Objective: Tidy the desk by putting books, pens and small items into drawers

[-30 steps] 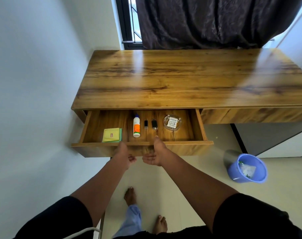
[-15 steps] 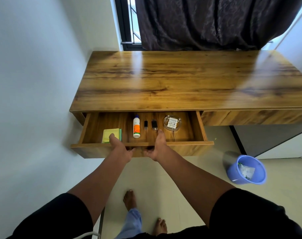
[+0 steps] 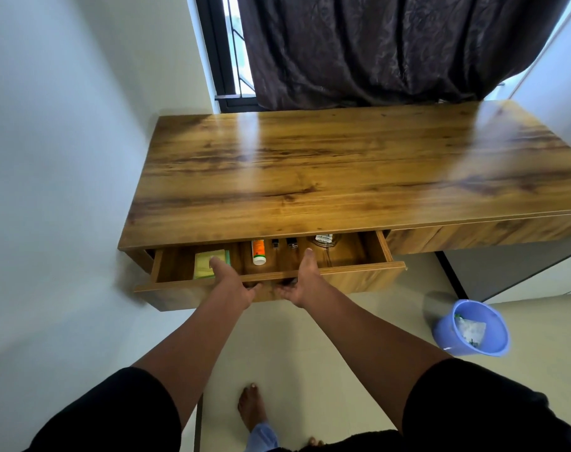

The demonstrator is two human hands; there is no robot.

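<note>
Wooden drawer (image 3: 359,277) front apparently under both hands

Drawer (image 3: 359,275) part open; bench (image 3: 343,177) overhang narrows the gap. Sticky notes (image 3: 209,264), bottle (image 3: 258,252), glass dish (image 3: 325,240) block the floor.

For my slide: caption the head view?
Both hands grip the half-open wooden drawer holding a white-and-orange bottle.

Open wooden drawer (image 3: 343,275) now slid partway back under desktop; rear half of contents hidden. Left hand (image 3: 232,285) and right hand (image 3: 302,282), a second ago hovering just short of front panel, now grip it, thumbs over top edge.
</note>
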